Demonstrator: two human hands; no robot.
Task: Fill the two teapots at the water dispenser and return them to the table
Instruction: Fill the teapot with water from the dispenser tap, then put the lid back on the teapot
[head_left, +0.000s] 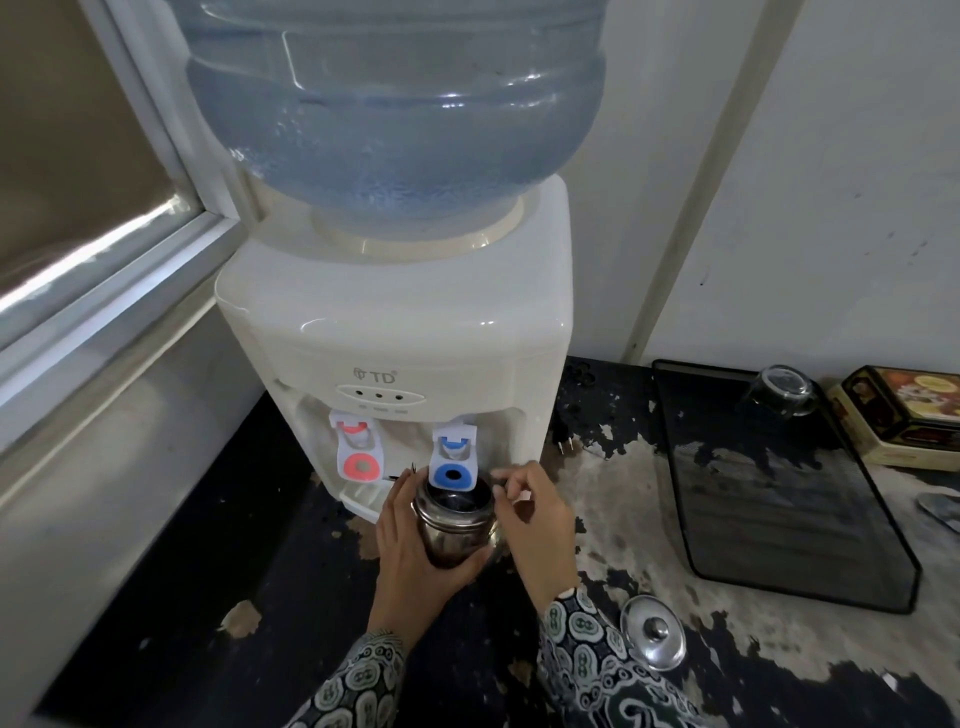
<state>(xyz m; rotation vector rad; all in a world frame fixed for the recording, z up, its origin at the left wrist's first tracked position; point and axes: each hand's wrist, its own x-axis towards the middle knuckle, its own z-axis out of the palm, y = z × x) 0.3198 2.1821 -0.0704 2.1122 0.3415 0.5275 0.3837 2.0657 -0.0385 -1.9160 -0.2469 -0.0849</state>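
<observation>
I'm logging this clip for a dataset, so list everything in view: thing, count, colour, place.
water dispenser: 1, cream white, on the counter in the corner by the window
water bottle: 1, pale blue, upside down on top of the dispenser
red tap: 1, white and red, dispenser front, left
blue tap: 1, white and blue, dispenser front, right
teapot: 1, steel, lid off, mouth under the blue tap
lid: 1, steel with knob, on the counter at lower right
mesh tray: 1, black, right of the dispenser
glass: 1, clear, at the tray's far edge
tin box: 1, gold and dark, far right
left hand: 1, around the teapot body
right hand: 1, at the teapot's right side
</observation>
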